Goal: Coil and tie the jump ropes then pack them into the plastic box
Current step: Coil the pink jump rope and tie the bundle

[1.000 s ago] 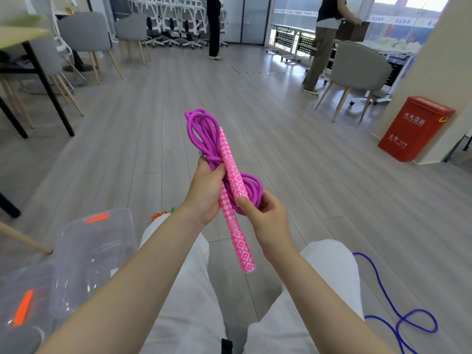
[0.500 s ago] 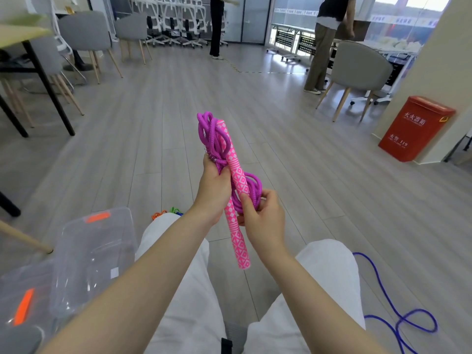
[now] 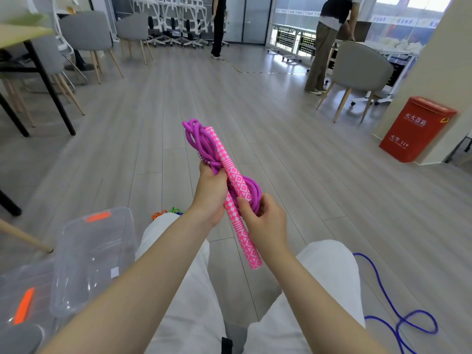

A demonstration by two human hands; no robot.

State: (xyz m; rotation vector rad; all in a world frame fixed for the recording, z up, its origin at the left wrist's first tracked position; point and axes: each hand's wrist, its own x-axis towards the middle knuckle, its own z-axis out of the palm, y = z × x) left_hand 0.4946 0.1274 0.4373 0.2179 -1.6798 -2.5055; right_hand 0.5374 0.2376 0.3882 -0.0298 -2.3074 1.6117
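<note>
Head view, one item held in front of the seated person, above the knees. Jump rope [image 3: 204,146]: purple braided cord gathered into a bundle of loops, with two pink handles [image 3: 231,175] patterned in white diamonds and bands. The handles lie side by side against the cord, tilted, one end pointing up and away, the other down toward the lap. A small metal spring shows where cord meets handle near the upper fingers. Left hand [image 3: 210,192]: fingers curled round the bundle and handles at the middle. Right hand [image 3: 265,221]: thumb and fingers pinching the lower purple loops beside the handles. Plastic box [image 3: 94,254]: clear, with an orange latch, on the floor to the person's left, well apart from the rope. Blue rope [image 3: 398,320]: loose on the floor at right. Orange and green cord ends [image 3: 166,213]: on the floor beyond the left knee. Red bin [image 3: 416,129]: against the pillar at right.
</note>
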